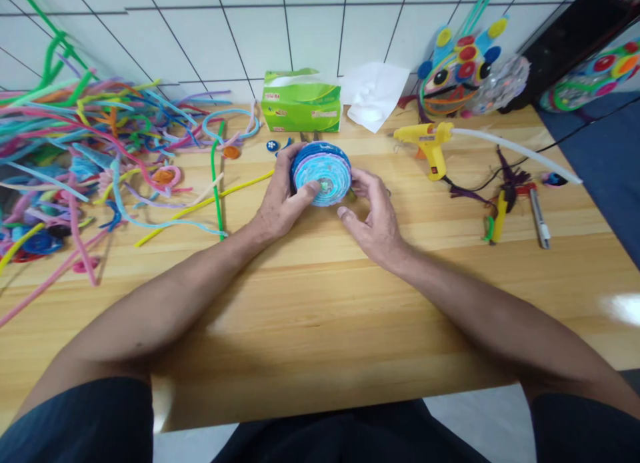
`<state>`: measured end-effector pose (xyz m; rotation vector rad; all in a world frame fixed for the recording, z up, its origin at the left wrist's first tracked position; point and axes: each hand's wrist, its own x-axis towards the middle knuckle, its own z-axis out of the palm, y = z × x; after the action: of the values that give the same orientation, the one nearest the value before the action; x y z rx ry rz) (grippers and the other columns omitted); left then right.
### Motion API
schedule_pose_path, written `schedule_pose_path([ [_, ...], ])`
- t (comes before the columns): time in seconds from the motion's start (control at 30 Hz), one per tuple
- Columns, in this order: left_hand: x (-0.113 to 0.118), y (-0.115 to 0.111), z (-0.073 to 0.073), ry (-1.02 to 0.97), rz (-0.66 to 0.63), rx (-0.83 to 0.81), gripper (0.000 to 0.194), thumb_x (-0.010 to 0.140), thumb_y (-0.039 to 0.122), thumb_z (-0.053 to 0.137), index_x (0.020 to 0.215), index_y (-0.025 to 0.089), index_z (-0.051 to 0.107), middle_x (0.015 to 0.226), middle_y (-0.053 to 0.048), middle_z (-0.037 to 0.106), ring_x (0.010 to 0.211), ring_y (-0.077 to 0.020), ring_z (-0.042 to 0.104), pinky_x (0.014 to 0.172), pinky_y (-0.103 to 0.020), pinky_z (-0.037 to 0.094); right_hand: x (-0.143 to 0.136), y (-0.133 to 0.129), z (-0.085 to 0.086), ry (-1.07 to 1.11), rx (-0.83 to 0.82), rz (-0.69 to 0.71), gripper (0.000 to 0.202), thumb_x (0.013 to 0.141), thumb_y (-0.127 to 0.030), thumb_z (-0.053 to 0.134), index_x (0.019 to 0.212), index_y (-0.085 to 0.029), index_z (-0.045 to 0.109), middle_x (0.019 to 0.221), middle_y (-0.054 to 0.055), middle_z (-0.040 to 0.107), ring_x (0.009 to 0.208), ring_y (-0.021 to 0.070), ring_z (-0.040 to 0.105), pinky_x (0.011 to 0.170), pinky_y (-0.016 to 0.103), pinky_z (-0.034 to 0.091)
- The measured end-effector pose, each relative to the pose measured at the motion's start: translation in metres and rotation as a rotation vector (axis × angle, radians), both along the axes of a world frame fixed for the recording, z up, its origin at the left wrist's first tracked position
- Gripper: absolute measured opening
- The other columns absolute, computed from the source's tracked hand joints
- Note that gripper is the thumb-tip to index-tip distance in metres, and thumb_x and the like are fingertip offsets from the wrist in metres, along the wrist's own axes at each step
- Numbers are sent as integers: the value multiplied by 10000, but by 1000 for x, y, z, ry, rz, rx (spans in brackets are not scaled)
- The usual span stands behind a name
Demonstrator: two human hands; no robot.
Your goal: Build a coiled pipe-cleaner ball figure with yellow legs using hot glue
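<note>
A round, drum-like blue craft piece (326, 176) is tilted so that its light-blue, spirally coiled face shows, with darker blue and purple bands around its side. My left hand (286, 200) grips it from the left, thumb pressed on the face near the centre and fingers behind the rim. At its right side is my right hand (375, 213), thumb and fingers apart and curved, fingertips close to the rim; whether they touch it I cannot tell. Something small and greenish shows between that hand and the piece, too hidden to name.
Tangled pipe cleaners (100, 136) cover the table's left. Behind stand a green tissue pack (303, 103) and white paper (375, 96). To the right lie a yellow glue gun (425, 143) with glue stick and cable, a yellow-handled tool (499, 216), a marker (540, 216) and a decorated bottle figure (457, 83).
</note>
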<state>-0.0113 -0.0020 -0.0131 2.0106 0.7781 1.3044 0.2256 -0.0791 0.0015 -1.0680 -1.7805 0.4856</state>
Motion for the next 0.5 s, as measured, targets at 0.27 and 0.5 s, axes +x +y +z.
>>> schedule_pose_path([
  [0.27, 0, 1, -2, -13, -1, -4, 809, 1038, 788, 700, 1622, 307, 414, 1626, -150, 564, 1488, -409, 599, 1285, -594, 528, 0, 0, 1, 6, -12, 6, 662, 979, -315, 731, 1592, -328, 482, 1624, 129, 627, 1473, 361, 632, 1218, 641, 599],
  [0.5, 1, 1, -2, -31, -14, -8, 791, 1040, 774, 710, 1620, 323, 415, 1622, -139, 562, 1488, -405, 596, 1286, -592, 519, 1, 0, 1, 0, -16, 9, 658, 980, -322, 732, 1589, -329, 483, 1619, 124, 626, 1473, 362, 628, 1231, 645, 590],
])
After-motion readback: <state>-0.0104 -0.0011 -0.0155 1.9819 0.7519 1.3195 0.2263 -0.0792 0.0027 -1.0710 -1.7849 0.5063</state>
